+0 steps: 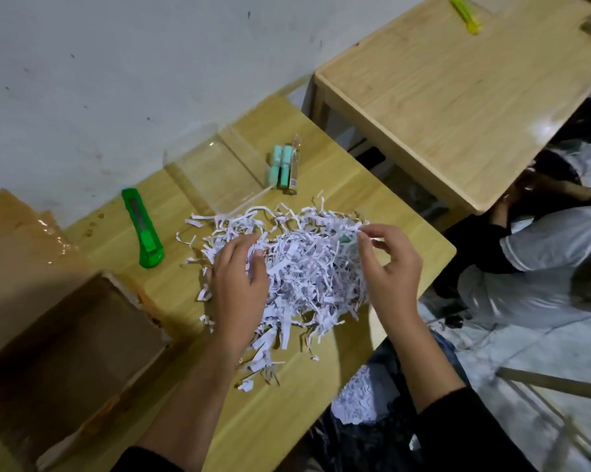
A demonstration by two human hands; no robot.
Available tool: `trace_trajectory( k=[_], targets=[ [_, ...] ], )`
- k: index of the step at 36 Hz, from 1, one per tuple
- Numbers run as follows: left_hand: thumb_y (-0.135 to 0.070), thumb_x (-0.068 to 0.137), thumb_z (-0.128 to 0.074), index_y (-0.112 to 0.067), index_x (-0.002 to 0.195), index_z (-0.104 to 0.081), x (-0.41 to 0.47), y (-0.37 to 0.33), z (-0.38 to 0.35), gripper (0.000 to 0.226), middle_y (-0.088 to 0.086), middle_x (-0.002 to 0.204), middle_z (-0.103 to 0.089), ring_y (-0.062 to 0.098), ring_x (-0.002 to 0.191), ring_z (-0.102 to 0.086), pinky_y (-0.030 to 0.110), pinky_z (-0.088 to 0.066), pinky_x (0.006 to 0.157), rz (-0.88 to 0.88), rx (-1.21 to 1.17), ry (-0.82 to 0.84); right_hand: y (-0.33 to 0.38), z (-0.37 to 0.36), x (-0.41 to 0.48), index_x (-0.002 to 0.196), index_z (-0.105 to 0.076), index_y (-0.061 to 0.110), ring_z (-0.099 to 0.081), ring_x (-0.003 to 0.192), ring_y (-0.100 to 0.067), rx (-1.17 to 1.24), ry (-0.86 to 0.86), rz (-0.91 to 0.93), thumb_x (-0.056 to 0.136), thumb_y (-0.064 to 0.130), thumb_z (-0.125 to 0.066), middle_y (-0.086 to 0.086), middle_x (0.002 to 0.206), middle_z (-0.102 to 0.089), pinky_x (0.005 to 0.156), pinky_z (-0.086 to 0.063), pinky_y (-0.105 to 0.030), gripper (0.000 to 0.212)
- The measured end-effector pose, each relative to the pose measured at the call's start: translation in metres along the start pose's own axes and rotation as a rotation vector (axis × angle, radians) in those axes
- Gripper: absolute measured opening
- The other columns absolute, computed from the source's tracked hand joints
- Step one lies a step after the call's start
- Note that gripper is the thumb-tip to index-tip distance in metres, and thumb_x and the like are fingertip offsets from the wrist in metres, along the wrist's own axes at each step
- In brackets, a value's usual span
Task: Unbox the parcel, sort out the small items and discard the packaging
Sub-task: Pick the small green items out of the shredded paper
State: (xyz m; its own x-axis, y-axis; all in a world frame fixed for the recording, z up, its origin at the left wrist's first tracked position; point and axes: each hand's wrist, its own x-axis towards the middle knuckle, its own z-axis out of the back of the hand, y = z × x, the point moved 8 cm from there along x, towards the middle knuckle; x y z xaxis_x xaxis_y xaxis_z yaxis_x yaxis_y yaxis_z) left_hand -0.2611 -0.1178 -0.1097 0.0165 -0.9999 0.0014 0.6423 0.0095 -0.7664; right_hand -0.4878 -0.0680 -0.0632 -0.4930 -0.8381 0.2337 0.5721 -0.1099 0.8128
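A heap of white shredded paper (304, 270) lies in the middle of the wooden table (171, 287). My left hand (241, 281) rests palm down on the heap's left side, fingers pushed into the strips. My right hand (388, 264) hovers at the heap's right edge, thumb and forefinger pinching strips beside a small teal item (346, 238) half buried there. The open brown cardboard box (66, 352) stands at the left, looking empty. A clear plastic organiser (219, 172) at the back holds mint-green small items (281, 166) in its right compartment.
A green utility knife (142, 228) lies left of the heap. A dark bag with shredded paper (362, 396) sits below the table's right edge. A second wooden table (457, 90) stands at the right, with a yellow-green clip (464, 13). A seated person (543, 240) is beside it.
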Motion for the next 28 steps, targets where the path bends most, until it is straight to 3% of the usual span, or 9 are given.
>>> trace_trajectory(
  k=[5, 9, 11, 13, 17, 21, 24, 26, 28],
  targets=[
    [-0.035, 0.094, -0.038, -0.025, 0.118, -0.060, -0.004, -0.017, 0.002, 0.033, -0.009, 0.122, -0.057, 0.011, 0.119, -0.047, 0.035, -0.029, 0.105, -0.050, -0.016, -0.021, 0.004, -0.043, -0.032, 0.115, -0.062, 0.016, -0.050, 0.118, -0.018, -0.286, 0.354, 0.115, 0.091, 0.026, -0.050, -0.001, 0.121, -0.063, 0.102, -0.035, -0.030, 0.029],
    [-0.018, 0.095, -0.044, -0.019, 0.112, -0.063, -0.003, -0.044, 0.015, 0.025, -0.005, 0.111, -0.061, 0.004, 0.109, -0.051, 0.021, -0.037, 0.098, -0.258, -0.191, -0.100, 0.030, -0.077, -0.065, 0.119, -0.058, 0.011, -0.050, 0.120, -0.024, -0.283, 0.526, 0.264, 0.091, 0.024, -0.044, -0.008, 0.126, -0.058, 0.104, -0.039, -0.035, 0.033],
    [-0.021, 0.096, -0.043, -0.025, 0.114, -0.060, 0.000, -0.051, 0.006, 0.025, -0.008, 0.115, -0.060, -0.004, 0.112, -0.049, 0.014, -0.036, 0.099, -0.311, -0.286, 0.035, 0.038, -0.089, -0.079, 0.119, -0.056, 0.008, -0.048, 0.120, -0.024, -0.209, 0.613, 0.279, 0.092, 0.020, -0.042, -0.010, 0.126, -0.056, 0.102, -0.040, -0.033, 0.032],
    [-0.032, 0.095, -0.041, -0.032, 0.117, -0.058, 0.003, -0.051, -0.014, 0.027, -0.017, 0.120, -0.058, -0.005, 0.120, -0.046, 0.021, -0.036, 0.105, -0.273, -0.319, 0.257, 0.042, -0.092, -0.084, 0.117, -0.056, 0.006, -0.049, 0.115, -0.024, -0.130, 0.668, 0.287, 0.092, 0.016, -0.043, -0.011, 0.125, -0.055, 0.098, -0.040, -0.031, 0.029],
    [-0.055, 0.092, -0.028, -0.031, 0.123, -0.058, -0.002, -0.037, -0.037, 0.050, -0.013, 0.132, -0.055, 0.001, 0.133, -0.034, 0.046, -0.025, 0.114, -0.333, 0.010, 0.473, 0.029, -0.062, -0.073, 0.117, -0.059, 0.009, -0.049, 0.114, -0.016, -0.035, 0.561, 0.172, 0.091, 0.022, -0.041, -0.007, 0.125, -0.056, 0.098, -0.034, -0.017, 0.035],
    [-0.059, 0.088, -0.032, -0.035, 0.130, -0.050, -0.011, -0.022, -0.032, 0.052, -0.014, 0.147, -0.038, 0.002, 0.140, -0.019, 0.042, -0.011, 0.114, -0.314, 0.278, 0.451, 0.002, -0.010, -0.042, 0.101, -0.066, 0.008, -0.053, 0.095, -0.008, -0.055, 0.221, 0.015, 0.091, 0.021, -0.046, -0.006, 0.103, -0.061, 0.087, -0.032, -0.002, 0.026],
    [-0.062, 0.087, -0.038, -0.036, 0.139, -0.038, -0.019, -0.014, -0.037, 0.058, -0.013, 0.153, -0.026, 0.007, 0.144, -0.011, 0.043, -0.013, 0.114, -0.286, 0.387, 0.456, -0.015, -0.010, -0.022, 0.095, -0.064, 0.009, -0.051, 0.082, -0.008, -0.125, 0.264, -0.077, 0.090, 0.016, -0.052, -0.002, 0.092, -0.057, 0.077, -0.039, -0.012, 0.015],
    [-0.053, 0.091, -0.044, -0.033, 0.139, -0.039, -0.020, -0.014, -0.039, 0.052, -0.011, 0.153, -0.027, 0.010, 0.144, -0.013, 0.044, -0.016, 0.113, -0.244, 0.386, 0.413, -0.024, -0.018, -0.015, 0.095, -0.061, 0.011, -0.050, 0.081, -0.011, -0.210, 0.319, -0.134, 0.090, 0.021, -0.055, 0.001, 0.090, -0.054, 0.076, -0.043, -0.023, 0.013],
    [-0.044, 0.093, -0.044, -0.030, 0.137, -0.042, -0.020, -0.015, -0.039, 0.046, -0.008, 0.151, -0.030, 0.012, 0.142, -0.017, 0.043, -0.019, 0.112, -0.186, 0.322, 0.358, -0.032, -0.017, -0.009, 0.090, -0.057, 0.012, -0.049, 0.079, -0.015, -0.246, 0.267, -0.189, 0.089, 0.029, -0.056, -0.001, 0.087, -0.053, 0.069, -0.039, -0.024, 0.018]
  ],
)
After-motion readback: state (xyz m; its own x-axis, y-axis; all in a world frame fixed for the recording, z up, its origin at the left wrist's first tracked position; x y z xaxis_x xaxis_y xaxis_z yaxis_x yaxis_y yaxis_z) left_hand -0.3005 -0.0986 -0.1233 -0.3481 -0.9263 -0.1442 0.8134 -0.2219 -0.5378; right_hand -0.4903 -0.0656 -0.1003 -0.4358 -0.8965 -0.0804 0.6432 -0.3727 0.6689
